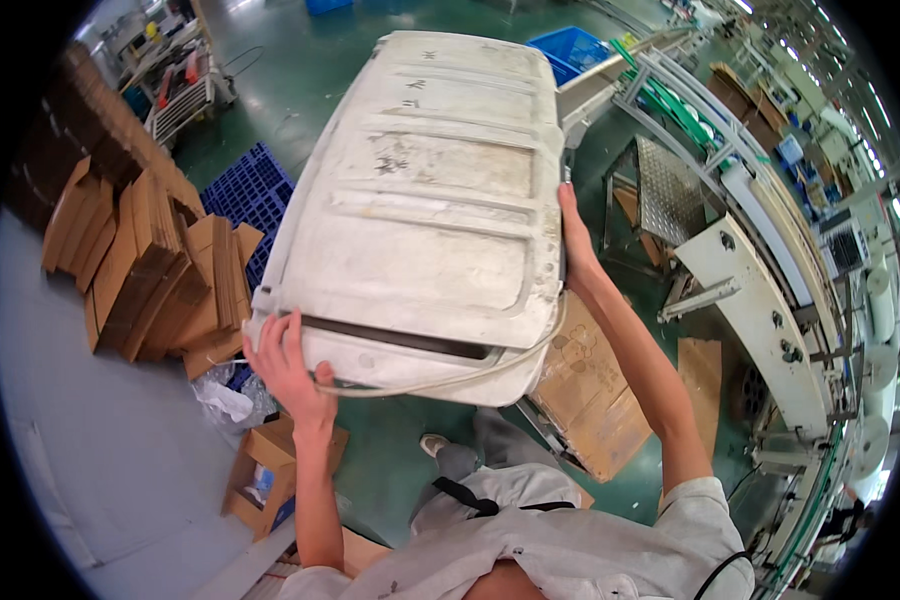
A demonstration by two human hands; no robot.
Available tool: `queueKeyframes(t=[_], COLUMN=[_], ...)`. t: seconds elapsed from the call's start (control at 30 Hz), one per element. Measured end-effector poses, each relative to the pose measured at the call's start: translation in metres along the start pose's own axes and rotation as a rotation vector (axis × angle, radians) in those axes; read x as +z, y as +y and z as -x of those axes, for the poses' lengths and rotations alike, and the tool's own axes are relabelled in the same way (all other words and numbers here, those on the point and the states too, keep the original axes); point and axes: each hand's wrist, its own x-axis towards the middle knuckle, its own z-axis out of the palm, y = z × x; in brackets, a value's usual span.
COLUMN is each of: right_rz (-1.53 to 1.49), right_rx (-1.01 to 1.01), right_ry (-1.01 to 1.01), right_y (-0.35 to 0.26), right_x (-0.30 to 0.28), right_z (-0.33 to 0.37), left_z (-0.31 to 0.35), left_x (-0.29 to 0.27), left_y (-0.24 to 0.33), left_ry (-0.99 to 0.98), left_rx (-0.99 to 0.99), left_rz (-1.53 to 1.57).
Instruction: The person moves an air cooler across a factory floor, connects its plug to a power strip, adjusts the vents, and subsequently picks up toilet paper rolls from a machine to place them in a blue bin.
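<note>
Holding off-white ribbed panel [420, 250] above green floor [290, 75], long axis running away from body, far end leaning slightly right, slotted end nearest. Gripping near-left corner with left hand [295, 375], right long edge with right hand [578, 245]. Crossing slotted end with pale cord [440, 383]. Beyond left edge, partly hiding blue pallet [245, 190] near folded cartons [145, 270]; beyond right, overlapping cardboard sheet [600, 400], near metal-topped stand [667, 190].
</note>
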Motion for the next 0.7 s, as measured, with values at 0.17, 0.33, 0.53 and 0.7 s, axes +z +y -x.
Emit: queueKeyframes(t=[0.17,0.33,0.53,0.7], right_rz=[0.070,0.156,0.322,0.247], right_rx=[-0.109,-0.165,-0.117,-0.113], right_ry=[0.052,0.078,0.064,0.054], right_y=[-0.006,-0.017,-0.020,-0.028], right_x=[-0.003,-0.011,-0.002,-0.002], right_z=[-0.006,-0.019,-0.030,-0.056], left_z=[-0.007,-0.006,-0.010,-0.032], left_x=[0.008,0.005,0.007,0.022], left_y=[0.008,0.035,0.014,0.034], left_ry=[0.003,-0.040,-0.028,-0.007], left_rx=[-0.024,-0.072,-0.099,-0.096], left_rz=[0.034,-0.001,0.009,-0.012])
